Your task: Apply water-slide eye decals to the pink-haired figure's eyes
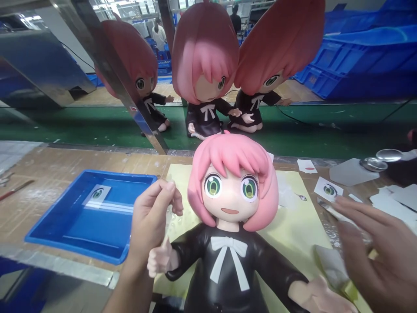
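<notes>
A large figurine (228, 213) with pink hair, green eyes and a black dress with a white bow lies or leans face up before me, over a yellow sheet (302, 221). Beside its head, on the left, my left hand (155, 211) has its fingers curled in a pinch. Something thin and translucent seems to hang under them, too faint to name. On the right, my right hand (374, 248) is stretched out, slightly blurred, fingers apart. Its fingertips are close to an eye decal (329, 189) on a white paper square; whether they touch it cannot be told.
A blue tray (78, 237) holds another eye decal (97, 195) in what looks like water. Several similar pink-haired figurines (206, 56) stand on a green strip behind a metal post (107, 65). A white bottle (353, 171), paper scraps and folded cloth (330, 263) lie at right.
</notes>
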`<state>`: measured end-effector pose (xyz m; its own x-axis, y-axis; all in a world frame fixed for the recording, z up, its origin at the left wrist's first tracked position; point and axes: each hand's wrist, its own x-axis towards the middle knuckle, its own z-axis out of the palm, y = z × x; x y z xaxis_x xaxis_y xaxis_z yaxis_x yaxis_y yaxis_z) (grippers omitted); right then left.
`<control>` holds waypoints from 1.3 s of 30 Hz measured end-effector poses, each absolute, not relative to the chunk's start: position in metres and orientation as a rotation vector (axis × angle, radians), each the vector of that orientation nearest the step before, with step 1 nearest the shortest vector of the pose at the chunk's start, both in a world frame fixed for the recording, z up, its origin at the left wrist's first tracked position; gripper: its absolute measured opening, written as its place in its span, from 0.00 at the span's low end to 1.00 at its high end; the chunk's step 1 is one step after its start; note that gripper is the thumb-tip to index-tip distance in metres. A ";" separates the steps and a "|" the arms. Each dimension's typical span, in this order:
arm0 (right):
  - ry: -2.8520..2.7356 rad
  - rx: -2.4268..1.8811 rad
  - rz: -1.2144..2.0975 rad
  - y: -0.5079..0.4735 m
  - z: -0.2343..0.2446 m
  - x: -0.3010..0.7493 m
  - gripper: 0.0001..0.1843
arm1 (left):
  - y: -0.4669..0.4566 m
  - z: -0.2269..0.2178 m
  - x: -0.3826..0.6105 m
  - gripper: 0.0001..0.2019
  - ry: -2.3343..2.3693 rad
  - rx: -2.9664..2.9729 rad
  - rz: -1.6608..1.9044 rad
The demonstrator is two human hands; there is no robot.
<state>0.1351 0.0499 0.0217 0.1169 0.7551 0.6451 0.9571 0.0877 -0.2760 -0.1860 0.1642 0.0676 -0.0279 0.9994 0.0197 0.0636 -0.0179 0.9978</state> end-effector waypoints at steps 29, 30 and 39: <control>-1.929 -1.308 -0.344 0.130 0.025 0.077 0.20 | 0.157 0.069 -0.180 0.18 1.277 1.186 1.204; -1.930 -1.312 -0.342 0.130 0.025 0.076 0.20 | 0.157 0.070 -0.179 0.18 1.284 1.173 1.211; -1.928 -1.328 -0.336 0.129 0.024 0.076 0.20 | 0.156 0.072 -0.177 0.17 1.290 1.155 1.217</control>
<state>0.0764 0.1286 0.0236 -0.1728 0.6846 0.7082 0.8836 0.4254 -0.1956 -0.1769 0.1561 0.0715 -0.0662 0.9968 -0.0442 0.0136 0.0452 0.9989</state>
